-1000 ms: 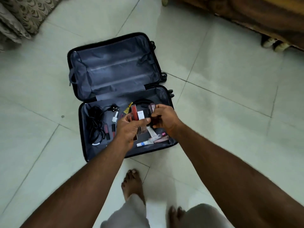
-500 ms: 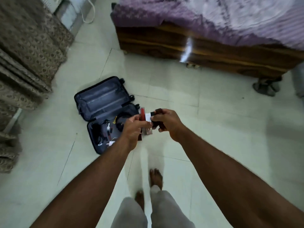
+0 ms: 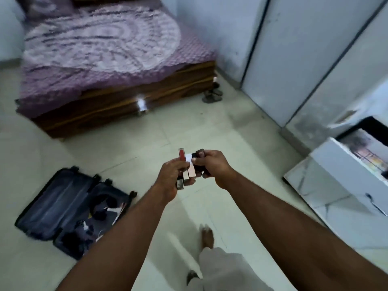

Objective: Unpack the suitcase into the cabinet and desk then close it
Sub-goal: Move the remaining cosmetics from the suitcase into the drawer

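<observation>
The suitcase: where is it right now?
In the head view the suitcase lies open on the floor at lower left, below the bed and left of the left hand.

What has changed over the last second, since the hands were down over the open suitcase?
The person stood and turned right; the open dark suitcase now lies on the floor to the lower left, and a white cabinet has come into view. Unchanged: the left hand grips the slim cosmetic tubes, the right hand a dark one.
</observation>
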